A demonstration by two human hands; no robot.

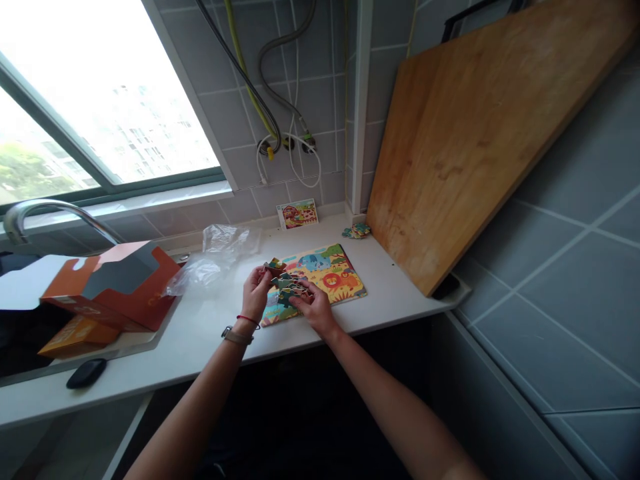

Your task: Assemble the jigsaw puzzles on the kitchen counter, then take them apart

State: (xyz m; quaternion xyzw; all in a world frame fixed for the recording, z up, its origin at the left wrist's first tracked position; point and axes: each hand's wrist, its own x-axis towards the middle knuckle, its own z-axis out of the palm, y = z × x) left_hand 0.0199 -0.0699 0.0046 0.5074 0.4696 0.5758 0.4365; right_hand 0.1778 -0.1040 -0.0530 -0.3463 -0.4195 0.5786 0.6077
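Note:
Several jigsaw puzzle pieces (287,283), in a loose bunch, are held between my two hands. My left hand (256,291) pinches the pieces at the left side of the bunch, with a watch and a red cord on that wrist. On the other side, my right hand (316,308) has its fingers closed on pieces at the right. Below both hands lies a colourful animal puzzle picture (345,270) showing an elephant, lions and a crocodile; its left part is covered by the hands and pieces. A small pile of puzzle pieces (357,231) rests near the back right corner.
A small picture card (299,214) leans on the tiled wall. Clear plastic wrap (215,257) lies left of the puzzle, beside an open orange box (115,287). A black case (87,373) sits near the front edge. A large wooden board (490,127) leans at the right.

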